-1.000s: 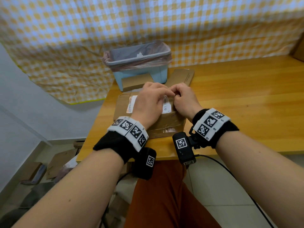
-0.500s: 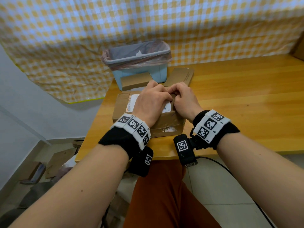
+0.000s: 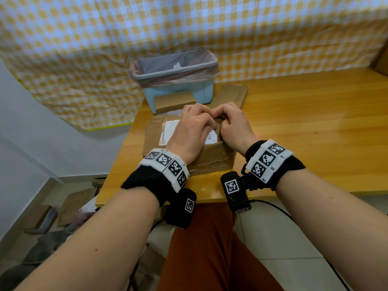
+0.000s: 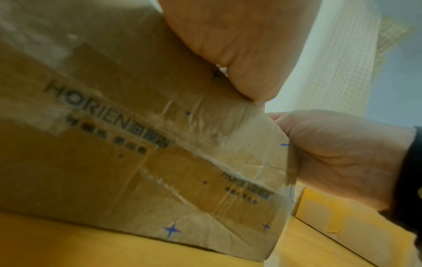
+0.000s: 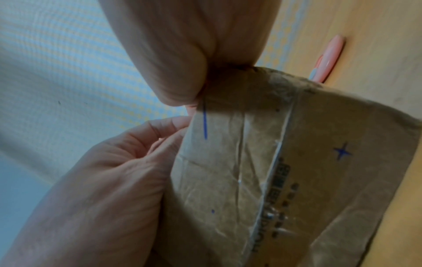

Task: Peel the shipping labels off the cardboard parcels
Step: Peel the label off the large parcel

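Label [image 3: 168,131] is lying across the box [image 3: 210,156] top, under the left hand [image 3: 192,131]; both hands' curled fingers are meeting at its far right corner, right hand [image 3: 233,124] picking there.

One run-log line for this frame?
stage: label removal | left hand: rests on label | right hand: curled at parcel top right edge | label: on parcel | bin: behind

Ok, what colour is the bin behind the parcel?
Light blue bin, lined with a pinkish translucent bag; the head view shows it best.
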